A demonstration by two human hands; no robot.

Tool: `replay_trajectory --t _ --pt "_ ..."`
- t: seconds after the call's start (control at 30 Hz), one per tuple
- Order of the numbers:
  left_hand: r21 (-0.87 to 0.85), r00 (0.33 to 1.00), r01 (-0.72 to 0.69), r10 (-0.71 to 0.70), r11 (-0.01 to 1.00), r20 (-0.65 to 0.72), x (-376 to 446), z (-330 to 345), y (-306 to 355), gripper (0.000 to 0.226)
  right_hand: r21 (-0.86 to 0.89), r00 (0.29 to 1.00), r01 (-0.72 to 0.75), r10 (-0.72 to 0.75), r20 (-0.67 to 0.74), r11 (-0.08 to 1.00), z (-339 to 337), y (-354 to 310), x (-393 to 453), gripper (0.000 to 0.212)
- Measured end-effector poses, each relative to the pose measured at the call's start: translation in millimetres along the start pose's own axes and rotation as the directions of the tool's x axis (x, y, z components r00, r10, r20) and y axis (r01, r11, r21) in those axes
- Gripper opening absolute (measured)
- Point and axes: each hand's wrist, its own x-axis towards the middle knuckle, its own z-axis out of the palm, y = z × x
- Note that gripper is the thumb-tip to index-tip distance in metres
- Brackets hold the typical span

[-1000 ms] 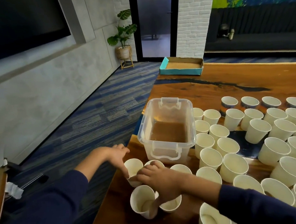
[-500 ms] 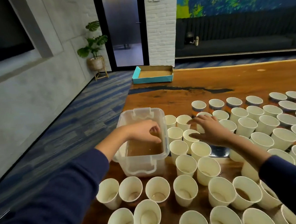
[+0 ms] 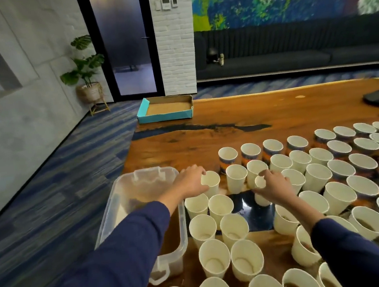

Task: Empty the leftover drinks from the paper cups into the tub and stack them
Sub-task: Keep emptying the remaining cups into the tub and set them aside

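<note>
- Half a second earlier the left hand point(image 3: 191, 182) had hovered over the tub point(image 3: 144, 214) and the right hand point(image 3: 272, 185) had lain flat above the middle cups; both had since moved onto cups in the rows just right of the tub.
- The cup at the left hand point(image 3: 211, 183) stood upright on the table point(image 3: 239, 120), mouth up, touching the tub's right side. Fingers curled round its rim and near wall, so that hand seemed to be gripping it.
- The cup at the right hand point(image 3: 260, 182) sat under the palm, thumb and fingers closing on its rim; whether it was lifted could not be told.
- The tub lay to the left of both cups, its long axis running away from the person, brown liquid inside. The left-hand cup was nearer, so a short tip leftward would likely suffice; the right hand's cup would need carrying across the standing cups between.
- Many more cups point(image 3: 339, 170) stood upright to the right, some holding brown drink.
</note>
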Motion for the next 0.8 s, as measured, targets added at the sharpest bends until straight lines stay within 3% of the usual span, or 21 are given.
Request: replay_trajectory --t 0.23,0.5,0.67,0.8 --pt "0.045 0.998 -0.001 -0.001 0.999 0.058 47.5 18.8 6.2 0.069 0.001 0.99 0.128 -0.127 0.056 0.992 18.4 -13.8 43.0 0.078" --pt "0.093 0.991 0.007 -0.019 0.996 0.129 72.4 46.7 0.9 0.099 -0.096 0.969 0.165 -0.143 0.2 0.982 34.2 -30.9 84.1 0.1" --pt "0.122 0.993 0.008 -0.022 0.993 0.115 73.4 56.6 -3.3 0.094 -0.182 0.973 0.188 -0.158 0.167 0.965 43.5 -39.5 89.6 0.092" --pt "0.009 0.996 0.062 -0.062 0.998 0.068 74.6 59.5 -6.1 0.079 -0.2 0.971 0.213 -0.184 0.154 0.957 44.9 -39.8 83.1 0.084"
